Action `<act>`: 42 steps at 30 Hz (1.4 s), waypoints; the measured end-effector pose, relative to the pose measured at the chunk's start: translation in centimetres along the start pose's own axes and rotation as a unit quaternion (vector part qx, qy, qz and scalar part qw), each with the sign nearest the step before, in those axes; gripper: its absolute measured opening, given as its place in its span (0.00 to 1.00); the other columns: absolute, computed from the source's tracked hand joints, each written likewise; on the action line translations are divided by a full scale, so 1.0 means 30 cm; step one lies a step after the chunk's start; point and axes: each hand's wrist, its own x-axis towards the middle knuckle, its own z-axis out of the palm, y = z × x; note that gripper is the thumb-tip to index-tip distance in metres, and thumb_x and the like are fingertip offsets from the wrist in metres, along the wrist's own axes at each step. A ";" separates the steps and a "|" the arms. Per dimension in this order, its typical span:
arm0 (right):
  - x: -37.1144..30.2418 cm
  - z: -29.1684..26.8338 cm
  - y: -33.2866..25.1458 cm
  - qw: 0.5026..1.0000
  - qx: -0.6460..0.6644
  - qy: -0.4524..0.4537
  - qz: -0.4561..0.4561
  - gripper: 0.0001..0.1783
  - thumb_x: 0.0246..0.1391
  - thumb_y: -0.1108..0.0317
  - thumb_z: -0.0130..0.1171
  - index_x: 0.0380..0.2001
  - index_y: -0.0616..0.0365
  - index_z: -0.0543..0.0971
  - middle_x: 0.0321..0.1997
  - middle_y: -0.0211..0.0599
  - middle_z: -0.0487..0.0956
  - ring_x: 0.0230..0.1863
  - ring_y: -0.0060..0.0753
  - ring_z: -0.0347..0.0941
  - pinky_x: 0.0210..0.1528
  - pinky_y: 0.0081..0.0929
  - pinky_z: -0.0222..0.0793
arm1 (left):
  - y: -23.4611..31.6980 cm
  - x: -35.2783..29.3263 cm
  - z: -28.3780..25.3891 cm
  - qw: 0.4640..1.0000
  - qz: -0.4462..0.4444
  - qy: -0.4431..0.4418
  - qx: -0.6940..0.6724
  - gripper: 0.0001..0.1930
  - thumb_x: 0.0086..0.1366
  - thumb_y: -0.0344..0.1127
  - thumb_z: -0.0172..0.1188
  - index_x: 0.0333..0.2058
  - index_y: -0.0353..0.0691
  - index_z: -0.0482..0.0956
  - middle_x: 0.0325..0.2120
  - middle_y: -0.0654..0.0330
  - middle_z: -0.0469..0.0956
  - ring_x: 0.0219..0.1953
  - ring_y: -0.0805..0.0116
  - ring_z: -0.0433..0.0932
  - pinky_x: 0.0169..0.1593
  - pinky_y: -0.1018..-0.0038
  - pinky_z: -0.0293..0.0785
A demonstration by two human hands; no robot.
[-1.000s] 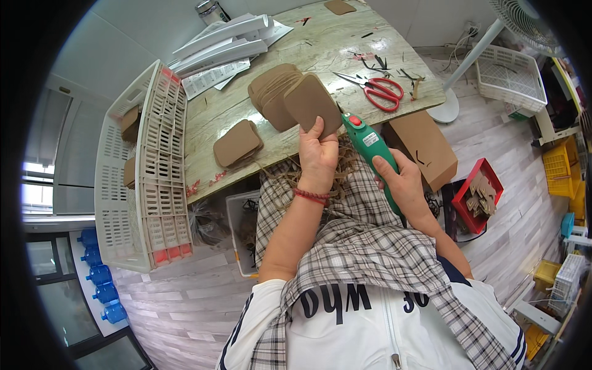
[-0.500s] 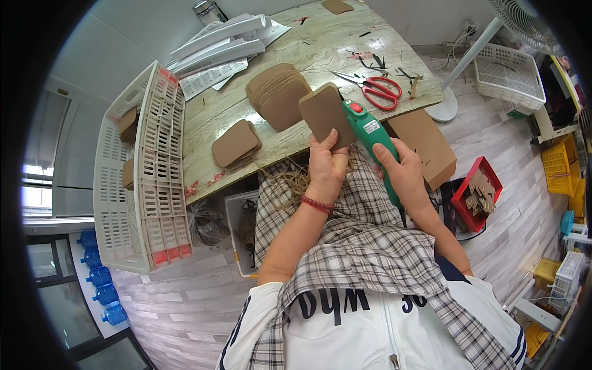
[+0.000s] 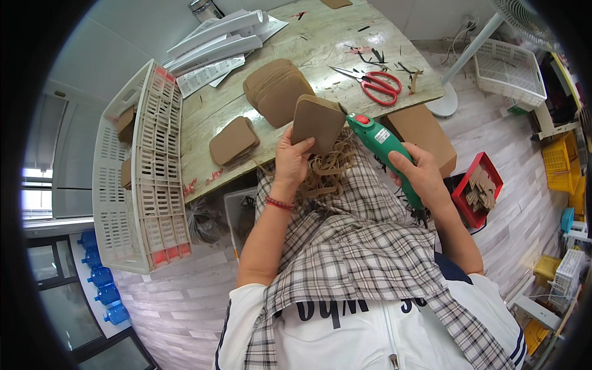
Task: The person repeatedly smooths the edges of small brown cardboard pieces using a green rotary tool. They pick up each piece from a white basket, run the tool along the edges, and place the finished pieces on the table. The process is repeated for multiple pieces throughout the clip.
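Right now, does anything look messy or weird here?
Yes: curly brown scraps are heaped on the person's checked apron, and little dark bits lie scattered near the red-handled scissors on the table. They look like untidy leftovers; nothing seems broken.

Right fingers (image 3: 402,163) around green tool (image 3: 382,145) beside pad (image 3: 317,120)

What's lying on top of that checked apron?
A loose heap of curly brown strips lies on the checked apron. The brown piece in the left hand hides whatever is behind it, and the fabric beneath the heap is covered.
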 end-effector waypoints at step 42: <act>-0.017 0.013 0.015 0.989 -0.046 -0.124 0.072 0.22 0.56 0.54 0.62 0.43 0.65 0.78 0.27 0.29 0.75 0.26 0.17 0.70 0.26 0.18 0.67 | 0.240 -0.046 -0.102 0.957 -0.140 -0.012 0.255 0.08 0.53 0.24 0.66 0.34 0.35 0.81 0.29 0.62 0.82 0.29 0.75 0.79 0.37 0.78 0.76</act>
